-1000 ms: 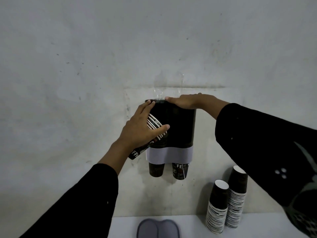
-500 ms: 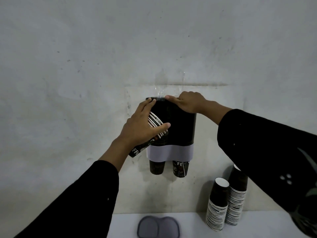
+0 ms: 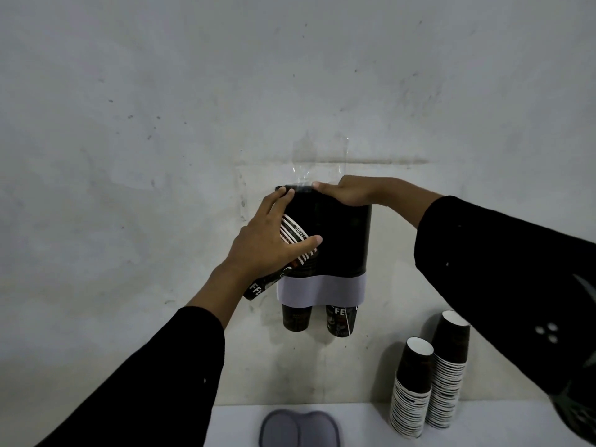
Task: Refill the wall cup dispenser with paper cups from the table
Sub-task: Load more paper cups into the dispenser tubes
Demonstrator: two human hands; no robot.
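Near edge: white surface (image 3: 371, 424) w/ a grey pad (image 3: 299, 429); two spare cup stacks (image 3: 429, 375) at right by the wall. Farther up, left hand (image 3: 267, 243), fingers wrapped round a small stack of paper cups (image 3: 292, 253), tilted against the wall dispenser (image 3: 335, 240). Right hand (image 3: 346, 191) lies flat on its top, gripping nothing. Looks mid-load; next the stack prob. needs lifting to the top opening, then lowering in.

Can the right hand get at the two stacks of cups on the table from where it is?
Probably yes. The right hand rests on top of the dispenser holding nothing, and the two cup stacks stand in the open below it on the table, nothing between.
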